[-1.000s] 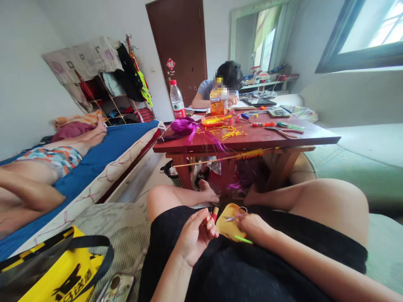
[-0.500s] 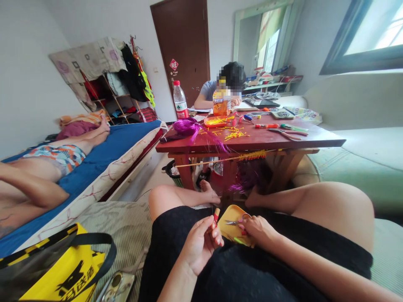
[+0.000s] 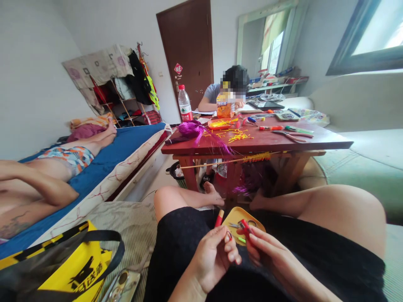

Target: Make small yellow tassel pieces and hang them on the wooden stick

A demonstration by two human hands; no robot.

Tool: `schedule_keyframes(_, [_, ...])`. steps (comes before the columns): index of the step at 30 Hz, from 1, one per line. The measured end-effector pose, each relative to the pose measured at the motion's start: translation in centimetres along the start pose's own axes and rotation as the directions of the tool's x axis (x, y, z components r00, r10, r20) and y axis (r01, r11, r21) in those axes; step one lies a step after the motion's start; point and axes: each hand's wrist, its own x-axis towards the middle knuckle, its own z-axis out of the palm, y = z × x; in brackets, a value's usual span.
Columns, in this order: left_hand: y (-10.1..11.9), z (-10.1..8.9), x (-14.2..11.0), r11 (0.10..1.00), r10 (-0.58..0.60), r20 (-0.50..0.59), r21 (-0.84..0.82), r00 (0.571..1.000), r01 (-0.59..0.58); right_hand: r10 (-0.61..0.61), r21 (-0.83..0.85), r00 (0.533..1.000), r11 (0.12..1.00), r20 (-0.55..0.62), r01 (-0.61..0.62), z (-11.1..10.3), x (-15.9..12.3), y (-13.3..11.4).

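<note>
I sit with a black cloth over my lap. My left hand (image 3: 217, 258) is closed in a pinch on a small thin piece I cannot make out. My right hand (image 3: 270, 258) pinches a small red piece (image 3: 245, 227) close to the left fingertips. Just beyond both hands a yellow tray (image 3: 236, 214) rests on my lap, with small scissors (image 3: 243, 224) and a green stick (image 3: 241, 240) in it. A red and tan tube (image 3: 219, 218) lies at the tray's left edge.
A red low table (image 3: 261, 142) ahead holds purple hair fibre (image 3: 195, 129), yellow strips, pens, a water bottle (image 3: 184, 105) and a juice box. A person sits behind it. Another person lies on the blue bed (image 3: 122, 142) at left. A yellow bag (image 3: 72, 268) lies at lower left.
My right hand has left the tray and come toward the left hand, now pinching a red piece. The view has shifted slightly downward and left.
</note>
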Motion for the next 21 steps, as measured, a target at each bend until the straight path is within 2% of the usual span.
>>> schedule_keyframes(2, [0.0, 0.0, -0.1, 1.0, -0.004, 0.017, 0.002, 1.0, 0.004, -0.043, 0.063, 0.999, 0.997, -0.011, 0.043, 0.5, 0.0, -0.3])
schedule_keyframes(7, [-0.2, -0.2, -0.1, 0.999, -0.006, 0.032, 0.034, 0.999, 0.005, -0.107, -0.019, 0.991, 0.994, -0.078, 0.106, 1.7, 0.0, -1.4])
schedule_keyframes(11, [-0.4, -0.1, -0.2, 0.998, -0.026, 0.004, 0.064, 1.0, 0.025, -0.109, 0.007, 0.991, 0.994, 0.081, 0.109, 3.2, 0.4, -1.6])
schedule_keyframes(13, [-0.5, 0.0, -0.2, 0.997, -0.027, -0.026, 0.077, 0.999, 0.029, -0.109, -0.001, 0.989, 0.994, 0.098, 0.11, 3.8, 0.5, -1.5])
schedule_keyframes(16, [-0.7, 0.4, -0.3, 0.997, 0.009, -0.076, 0.08, 0.997, -0.003, -0.138, -0.026, 0.989, 0.99, 0.049, 0.139, 4.0, 0.4, -1.5])
schedule_keyframes(19, [-0.7, 0.6, -0.2, 0.999, 0.016, -0.107, 0.047, 0.994, -0.011, -0.199, -0.07, 0.978, 0.978, -0.062, 0.194, 3.7, 0.3, -1.3])
schedule_keyframes(21, [-0.7, 0.6, -0.2, 1.0, -0.004, -0.112, 0.013, 0.994, 0.006, -0.179, -0.09, 0.977, 0.981, -0.112, 0.17, 3.3, 0.4, -0.9])
